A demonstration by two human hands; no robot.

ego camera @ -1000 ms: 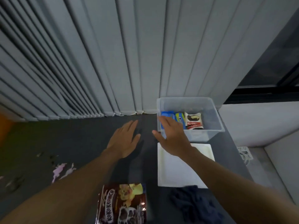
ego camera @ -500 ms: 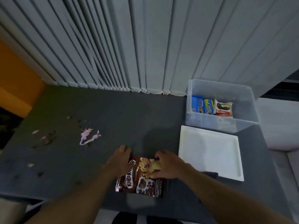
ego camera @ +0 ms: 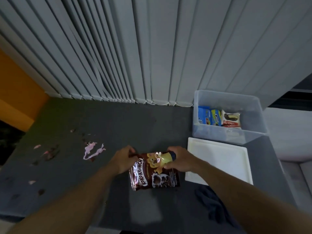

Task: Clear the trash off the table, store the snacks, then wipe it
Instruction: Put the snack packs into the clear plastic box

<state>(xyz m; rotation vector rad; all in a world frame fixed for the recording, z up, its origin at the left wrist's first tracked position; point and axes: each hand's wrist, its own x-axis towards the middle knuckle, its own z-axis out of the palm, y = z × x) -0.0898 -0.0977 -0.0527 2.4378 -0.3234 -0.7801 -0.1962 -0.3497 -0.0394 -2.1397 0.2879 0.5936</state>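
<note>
A brown Koko Krunch cereal bag (ego camera: 154, 173) is held over the dark grey table (ego camera: 118, 125). My left hand (ego camera: 124, 159) grips its top left corner. The top right corner is held by my right hand (ego camera: 179, 160), fingers curled round it. A clear plastic bin (ego camera: 228, 135) at the back right holds blue snack packs (ego camera: 209, 117) and a white one (ego camera: 231, 119). Its white lid (ego camera: 222, 159) lies flat in front of it. Pink wrapper scraps (ego camera: 93, 150) and dark crumbs (ego camera: 49, 155) are scattered on the left. A dark cloth (ego camera: 212, 203) lies near the front edge.
Grey vertical blinds (ego camera: 152, 48) hang behind the table. An orange wall (ego camera: 15, 95) stands at the far left. The table's front edge runs just below my forearms.
Both hands came back from near the bin, took hold of the cereal bag's top corners and have raised its top edge. The view has shifted left.
</note>
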